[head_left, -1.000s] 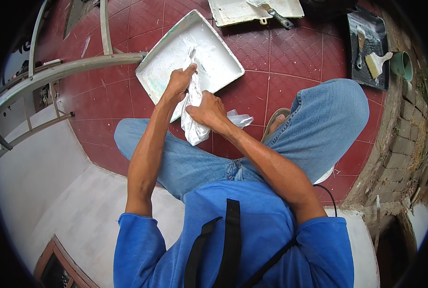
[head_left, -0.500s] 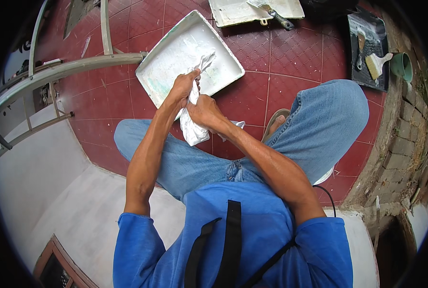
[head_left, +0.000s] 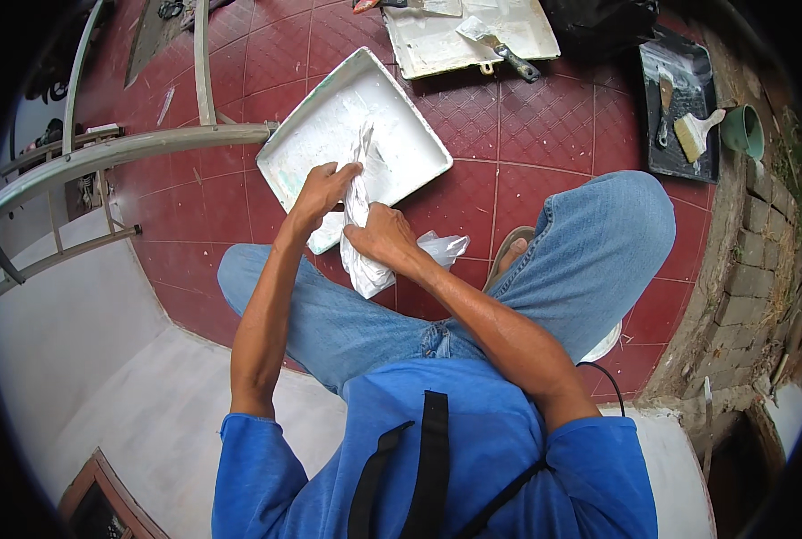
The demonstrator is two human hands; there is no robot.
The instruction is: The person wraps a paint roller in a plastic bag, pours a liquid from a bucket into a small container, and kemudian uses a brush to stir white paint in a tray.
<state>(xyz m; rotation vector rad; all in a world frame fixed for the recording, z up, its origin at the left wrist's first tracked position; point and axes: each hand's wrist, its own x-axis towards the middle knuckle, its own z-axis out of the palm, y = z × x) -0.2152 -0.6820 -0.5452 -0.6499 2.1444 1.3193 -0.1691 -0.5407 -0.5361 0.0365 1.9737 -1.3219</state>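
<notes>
A crumpled white plastic bag (head_left: 366, 275) stretches between my hands, bunched into a narrow strip at the top and fuller below. My left hand (head_left: 325, 190) pinches its upper part, thumb and fingers pressed together. Lower down, my right hand (head_left: 386, 237) grips the bag's gathered middle. The bag's top end reaches over a white paint-smeared tray (head_left: 414, 148) on the floor in front of me, while its lower end hangs near my lap. A looser, clearer flap of plastic (head_left: 443, 249) sticks out beside my right wrist. Whatever the bag contains is hidden.
Ahead lies a second whitish tray (head_left: 428, 54) with a scraper (head_left: 509, 58) on it. At the far right, a black tray (head_left: 679, 81) holds another scraper and a wide brush (head_left: 695, 136), beside a green cup (head_left: 744, 132). A metal frame (head_left: 140, 146) stands left.
My left hand has shifted from a twisting grip to a looser pinch on the bag's upper part. The bag looks less twisted and more spread. The whole view has tilted slightly.
</notes>
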